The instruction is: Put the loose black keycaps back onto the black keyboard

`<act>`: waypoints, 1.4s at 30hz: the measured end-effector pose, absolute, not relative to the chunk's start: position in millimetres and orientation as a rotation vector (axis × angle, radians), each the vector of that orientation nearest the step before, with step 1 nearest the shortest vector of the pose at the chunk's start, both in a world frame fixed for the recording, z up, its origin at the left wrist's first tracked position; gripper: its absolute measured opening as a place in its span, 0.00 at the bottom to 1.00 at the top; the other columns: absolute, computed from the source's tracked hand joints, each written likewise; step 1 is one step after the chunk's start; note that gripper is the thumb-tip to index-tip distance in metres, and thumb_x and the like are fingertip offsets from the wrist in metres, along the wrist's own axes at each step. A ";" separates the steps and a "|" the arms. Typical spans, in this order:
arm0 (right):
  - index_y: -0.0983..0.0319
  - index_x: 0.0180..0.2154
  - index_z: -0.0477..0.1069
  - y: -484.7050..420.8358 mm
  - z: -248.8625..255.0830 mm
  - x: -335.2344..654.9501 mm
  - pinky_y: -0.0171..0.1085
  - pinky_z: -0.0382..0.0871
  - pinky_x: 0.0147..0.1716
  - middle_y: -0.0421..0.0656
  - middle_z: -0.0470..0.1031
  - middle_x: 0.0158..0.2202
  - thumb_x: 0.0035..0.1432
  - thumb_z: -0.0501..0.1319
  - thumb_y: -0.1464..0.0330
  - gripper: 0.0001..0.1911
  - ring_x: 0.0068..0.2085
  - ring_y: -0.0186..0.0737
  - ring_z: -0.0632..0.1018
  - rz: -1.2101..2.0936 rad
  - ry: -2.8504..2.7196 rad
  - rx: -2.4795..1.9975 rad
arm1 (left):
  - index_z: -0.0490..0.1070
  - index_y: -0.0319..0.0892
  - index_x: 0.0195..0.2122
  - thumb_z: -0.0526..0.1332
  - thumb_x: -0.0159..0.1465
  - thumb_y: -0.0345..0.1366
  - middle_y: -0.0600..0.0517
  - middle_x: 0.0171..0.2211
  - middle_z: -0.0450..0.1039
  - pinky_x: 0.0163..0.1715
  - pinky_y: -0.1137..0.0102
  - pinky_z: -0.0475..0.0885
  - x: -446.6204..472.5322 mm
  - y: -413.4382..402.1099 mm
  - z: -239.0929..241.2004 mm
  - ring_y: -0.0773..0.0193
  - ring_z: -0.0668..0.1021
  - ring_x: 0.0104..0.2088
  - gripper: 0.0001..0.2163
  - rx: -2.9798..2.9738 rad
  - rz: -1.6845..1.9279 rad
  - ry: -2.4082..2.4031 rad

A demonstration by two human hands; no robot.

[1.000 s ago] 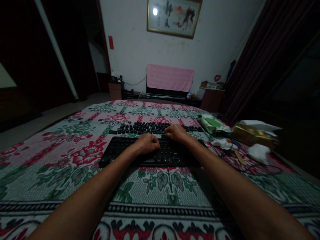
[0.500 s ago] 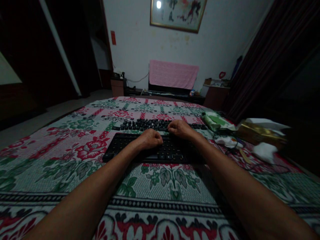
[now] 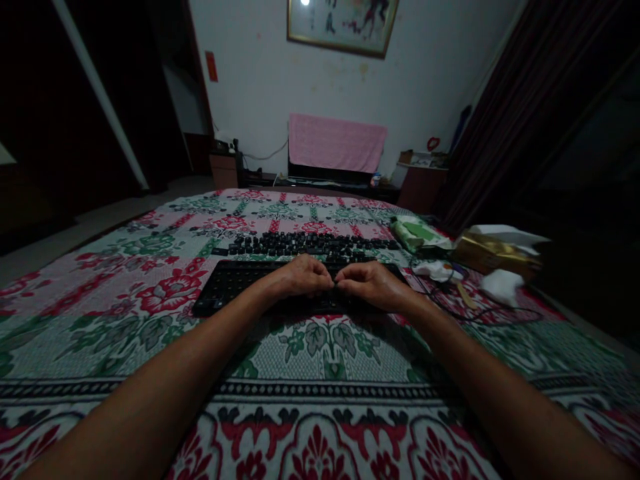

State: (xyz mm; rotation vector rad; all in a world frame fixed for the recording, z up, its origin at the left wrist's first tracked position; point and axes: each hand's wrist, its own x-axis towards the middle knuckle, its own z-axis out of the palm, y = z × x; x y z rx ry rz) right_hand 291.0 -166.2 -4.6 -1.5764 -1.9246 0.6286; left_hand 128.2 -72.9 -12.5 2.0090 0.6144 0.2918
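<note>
A black keyboard (image 3: 233,283) lies on the flowered cloth in front of me, its keycaps off over most of the part that shows. Over its middle my two hands meet, fingertips pinched close together. Between them shows a small dark keycap (image 3: 335,284), partly covered by the fingers. My left hand (image 3: 305,275) is closed, with thumb and forefinger at the keycap's left side. From the other side my right hand (image 3: 373,283) pinches at the same keycap. Just beyond the keyboard lies a long loose pile of black keycaps (image 3: 285,244). The hands hide much of the keyboard's right half.
To the right on the patterned cloth (image 3: 320,413) lie a green-and-white packet (image 3: 420,233), a golden tissue box (image 3: 493,253), crumpled white tissue (image 3: 503,287), a flat wooden stick (image 3: 466,295) and a dark cable (image 3: 510,315). A pink towel (image 3: 336,143) hangs at the far wall.
My right hand has come back from the keycap pile to the keyboard's middle and meets my left hand there. The whole view has shifted slightly.
</note>
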 end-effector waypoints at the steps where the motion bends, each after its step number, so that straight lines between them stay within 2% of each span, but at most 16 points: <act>1: 0.65 0.33 0.69 -166.4 -7.4 291.1 0.28 0.58 0.23 0.39 0.69 0.25 0.48 0.53 0.65 0.13 0.25 0.29 0.67 0.598 -1.913 -1.580 | 0.67 0.36 0.24 0.56 0.48 0.40 0.56 0.16 0.62 0.14 0.78 0.59 128.6 -73.8 -13.3 0.74 0.64 0.15 0.10 2.008 0.281 0.622; 7: 0.63 0.33 0.69 -168.6 -17.2 288.0 0.29 0.60 0.28 0.39 0.72 0.28 0.48 0.54 0.68 0.10 0.28 0.30 0.70 0.443 -1.954 -1.554 | 0.66 0.37 0.21 0.54 0.48 0.39 0.56 0.16 0.63 0.14 0.77 0.58 131.2 -80.1 -12.0 0.74 0.64 0.14 0.09 2.050 0.210 0.727; 15: 0.62 0.34 0.69 -176.0 -10.7 277.4 0.30 0.60 0.29 0.40 0.72 0.29 0.46 0.55 0.71 0.10 0.29 0.31 0.70 0.115 -2.069 -1.598 | 0.66 0.37 0.20 0.55 0.48 0.38 0.56 0.16 0.63 0.14 0.77 0.57 129.9 -83.7 -5.5 0.74 0.64 0.15 0.09 2.028 0.177 0.784; 27: 0.62 0.33 0.70 -177.0 -10.8 290.1 0.30 0.61 0.27 0.40 0.71 0.29 0.45 0.57 0.68 0.10 0.29 0.31 0.70 0.401 -1.992 -1.632 | 0.71 0.38 0.27 0.55 0.48 0.40 0.56 0.16 0.63 0.14 0.77 0.56 122.3 -71.1 -6.9 0.74 0.63 0.14 0.11 2.006 0.146 0.786; 33: 0.64 0.32 0.69 -177.7 -12.6 290.3 0.29 0.60 0.23 0.39 0.71 0.25 0.44 0.57 0.67 0.11 0.24 0.30 0.70 0.596 -1.917 -1.685 | 0.70 0.38 0.27 0.56 0.48 0.39 0.56 0.16 0.63 0.13 0.77 0.55 122.8 -71.3 -7.9 0.74 0.64 0.14 0.11 1.998 0.142 0.790; 42: 0.63 0.29 0.70 -178.5 -9.7 279.9 0.29 0.59 0.23 0.39 0.72 0.25 0.42 0.58 0.68 0.09 0.24 0.30 0.70 0.533 -1.986 -1.723 | 0.70 0.37 0.27 0.56 0.48 0.39 0.56 0.16 0.63 0.13 0.78 0.56 123.2 -72.3 -8.0 0.74 0.63 0.14 0.10 2.006 0.139 0.770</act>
